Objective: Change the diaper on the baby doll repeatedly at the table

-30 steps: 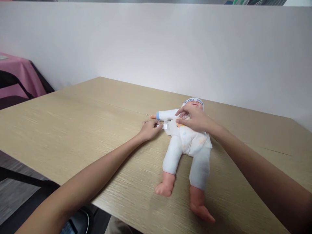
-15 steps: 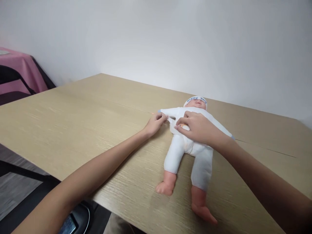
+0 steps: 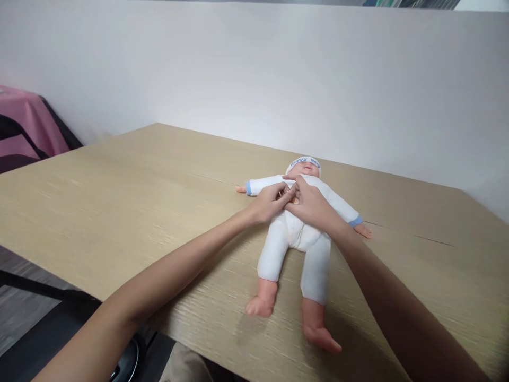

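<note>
A baby doll in a white romper and a white cap lies on its back on the wooden table, head toward the wall, bare feet toward me. My left hand and my right hand meet over the doll's chest. Both pinch the front of the white romper just below the doll's chin. The doll's arms are spread out to either side, with blue cuffs showing.
A white wall rises right behind the table's far edge. At far left stands a piece of furniture under a pink cloth. The table's near edge runs below the doll's feet, with dark floor beyond it.
My left hand moved from the doll's side onto its chest and met my right hand. The white front flap, open before, now lies closed over the doll's body.
</note>
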